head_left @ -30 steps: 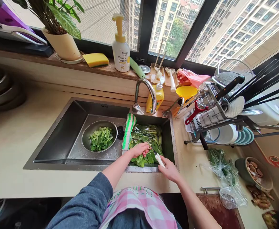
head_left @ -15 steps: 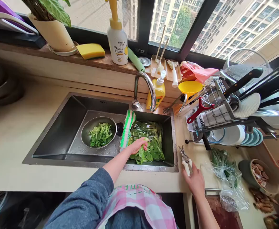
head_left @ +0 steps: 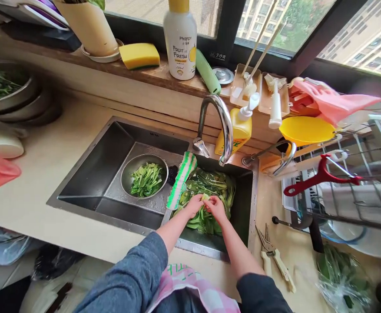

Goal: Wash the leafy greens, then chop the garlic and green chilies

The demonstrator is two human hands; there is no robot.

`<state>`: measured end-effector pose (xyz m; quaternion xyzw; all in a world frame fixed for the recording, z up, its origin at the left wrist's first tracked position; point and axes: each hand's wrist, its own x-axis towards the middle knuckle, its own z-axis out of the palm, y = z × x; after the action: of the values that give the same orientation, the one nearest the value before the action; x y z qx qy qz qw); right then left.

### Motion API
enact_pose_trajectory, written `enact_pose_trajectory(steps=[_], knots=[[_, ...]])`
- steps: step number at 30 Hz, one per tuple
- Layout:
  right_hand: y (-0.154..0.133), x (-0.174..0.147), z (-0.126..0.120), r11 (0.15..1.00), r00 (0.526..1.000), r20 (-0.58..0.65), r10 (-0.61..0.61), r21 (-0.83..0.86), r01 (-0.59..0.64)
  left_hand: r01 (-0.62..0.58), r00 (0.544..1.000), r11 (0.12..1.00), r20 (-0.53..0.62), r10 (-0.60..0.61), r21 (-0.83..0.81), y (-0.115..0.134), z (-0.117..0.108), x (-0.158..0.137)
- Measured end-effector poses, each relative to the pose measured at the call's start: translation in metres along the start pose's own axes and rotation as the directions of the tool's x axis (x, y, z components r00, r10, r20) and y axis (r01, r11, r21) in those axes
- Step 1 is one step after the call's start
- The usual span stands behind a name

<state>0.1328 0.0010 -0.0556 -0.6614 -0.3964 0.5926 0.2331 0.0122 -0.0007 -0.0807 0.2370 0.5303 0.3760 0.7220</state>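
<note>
The fingertips of the left hand (head_left: 195, 205) and the right hand (head_left: 217, 208) come together over the right basin (head_left: 245, 217), closed in a narrow pinch on the pale base of a leafy green (head_left: 205, 197). The piece lies directly between the two sets of fingers, and neither hand is clearly the nearer, since both appear to touch it. Its long axis seems to run from that pale end, at the far side of the fingertips, back toward the person, with leaves hanging below the hands; where they stop is hard to tell, as they merge with the loose greens (head_left: 200, 224) beneath the fingers. A metal bowl (head_left: 127, 170) holding cut greens (head_left: 147, 180) sits well to the left of the fingers, in the left basin (head_left: 94, 161), so the left hand is nearer to it. Between that bowl and the left fingers, a green-and-white cloth (head_left: 181, 181) hangs along the divider, its length running away from the person. White-handled snips (head_left: 270, 252) lie on the counter to the right of the fingers and closer to the body, beyond the right forearm, their parted blades pointing away; the right hand is nearer, but neither touches them. The tap (head_left: 223, 114) arches beyond the fingers.
</note>
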Motion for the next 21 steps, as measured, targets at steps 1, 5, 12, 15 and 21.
enact_pose_trajectory(steps=[1, 5, 12, 15, 21], knots=[[0.005, 0.017, 0.007, 0.998, 0.999, 0.039, 0.038, 0.041, -0.039, -0.017, 1.000, 0.999, -0.020, 0.018, 0.029, -0.004, -0.001, 0.007], [0.030, 0.054, 0.017, 0.995, 0.993, 0.076, 0.086, 0.051, -0.090, 0.067, 0.992, 0.991, -0.115, -0.054, 0.116, -0.022, -0.007, 0.032], [0.052, 0.062, 0.017, 0.997, 0.993, 0.089, 0.074, -0.003, -0.074, 0.134, 0.963, 0.980, -0.251, -0.094, 0.146, -0.037, -0.013, 0.044], [0.055, 0.059, 0.013, 0.998, 0.995, 0.083, 0.058, -0.023, -0.056, 0.098, 0.972, 0.985, -0.226, -0.064, 0.144, -0.038, -0.014, 0.043], [0.061, 0.060, 0.010, 0.978, 0.999, 0.023, 0.032, -0.206, -0.026, 0.093, 0.953, 0.944, -0.302, 0.008, 0.317, -0.049, -0.011, 0.048]])
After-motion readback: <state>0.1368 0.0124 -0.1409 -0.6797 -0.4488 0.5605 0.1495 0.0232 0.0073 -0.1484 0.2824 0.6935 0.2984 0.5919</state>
